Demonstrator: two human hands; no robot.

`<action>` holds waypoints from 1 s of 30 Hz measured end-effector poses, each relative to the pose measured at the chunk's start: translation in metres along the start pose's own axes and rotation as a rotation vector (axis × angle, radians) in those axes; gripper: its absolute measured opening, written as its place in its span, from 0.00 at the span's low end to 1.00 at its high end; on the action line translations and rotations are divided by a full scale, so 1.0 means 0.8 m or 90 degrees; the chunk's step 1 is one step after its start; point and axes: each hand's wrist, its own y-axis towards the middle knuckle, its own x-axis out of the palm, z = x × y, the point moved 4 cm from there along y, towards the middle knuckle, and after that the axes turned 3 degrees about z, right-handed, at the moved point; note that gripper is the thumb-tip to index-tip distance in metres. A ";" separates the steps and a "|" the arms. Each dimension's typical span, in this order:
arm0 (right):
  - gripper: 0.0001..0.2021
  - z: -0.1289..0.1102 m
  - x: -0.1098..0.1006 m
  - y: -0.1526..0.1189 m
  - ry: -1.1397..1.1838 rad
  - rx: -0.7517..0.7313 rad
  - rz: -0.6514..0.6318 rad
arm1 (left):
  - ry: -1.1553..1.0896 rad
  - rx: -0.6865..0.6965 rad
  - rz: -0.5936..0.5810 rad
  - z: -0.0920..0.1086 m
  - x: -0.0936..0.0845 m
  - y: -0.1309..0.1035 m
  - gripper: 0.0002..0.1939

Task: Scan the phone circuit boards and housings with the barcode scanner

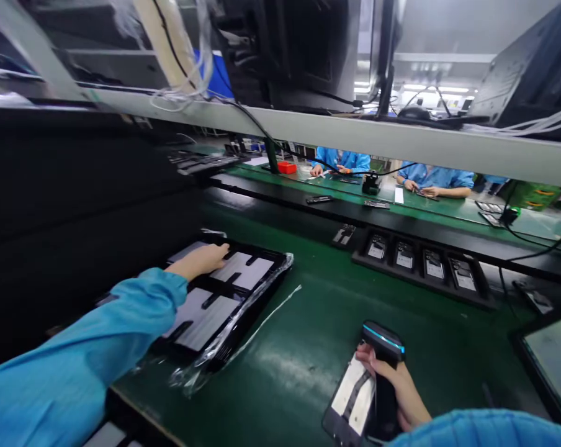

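My left hand [205,259] reaches over a black tray [224,288] of white flat parts [253,273], its fingers bent down at the tray's middle; what they hold, if anything, is hidden. Clear plastic wrap [243,310] hangs along the tray's edge. At the lower right, my right hand [394,385] is wrapped round a black handheld scanner [383,372] with a lit blue strip. A flat dark-framed part with white panels [352,397] lies beside the scanner, under my fingertips.
A black tray of phone-like units [420,268] stands at the back right of the green table [303,329]. A screen [553,360] is at the right edge. A metal beam [308,127] with cables crosses above. People in blue sleeves [452,180] sit beyond.
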 end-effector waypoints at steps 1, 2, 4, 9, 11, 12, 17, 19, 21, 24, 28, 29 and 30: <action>0.16 0.002 -0.009 -0.003 0.008 0.005 -0.011 | 0.003 0.003 0.012 0.008 -0.011 0.002 0.10; 0.16 0.003 -0.014 -0.005 0.012 0.006 -0.035 | 0.005 0.004 0.030 0.020 -0.023 0.002 0.10; 0.17 0.005 -0.016 -0.007 0.013 -0.003 -0.088 | -0.004 0.012 0.084 0.059 -0.041 -0.005 0.11; 0.22 0.009 -0.015 -0.011 -0.057 -0.041 -0.132 | -0.161 0.199 0.039 0.233 0.014 -0.091 0.18; 0.21 0.008 -0.015 -0.014 -0.086 -0.069 -0.124 | -0.248 0.290 -0.056 0.298 0.057 -0.141 0.17; 0.19 0.007 -0.015 -0.015 -0.097 -0.082 -0.120 | -0.318 0.308 -0.088 0.320 0.073 -0.161 0.16; 0.13 0.001 -0.013 -0.018 -0.124 -0.120 -0.122 | -0.491 0.266 -0.125 0.345 0.096 -0.193 0.16; 0.12 0.002 -0.013 -0.017 -0.123 -0.123 -0.128 | -0.496 0.261 -0.133 0.342 0.096 -0.190 0.17; 0.12 0.004 -0.013 -0.015 -0.120 -0.121 -0.139 | -0.510 0.258 -0.146 0.339 0.098 -0.187 0.17; 0.12 0.008 -0.015 -0.012 -0.098 -0.114 -0.145 | -0.539 0.251 -0.184 0.337 0.103 -0.190 0.19; 0.14 0.002 -0.023 -0.006 -0.019 -0.105 -0.127 | -0.598 0.243 -0.257 0.334 0.118 -0.213 0.21; 0.15 -0.002 -0.027 -0.003 0.011 -0.106 -0.119 | -0.618 0.241 -0.304 0.336 0.126 -0.224 0.21; 0.15 -0.006 -0.031 0.001 0.040 -0.106 -0.111 | -0.638 0.241 -0.361 0.338 0.135 -0.239 0.21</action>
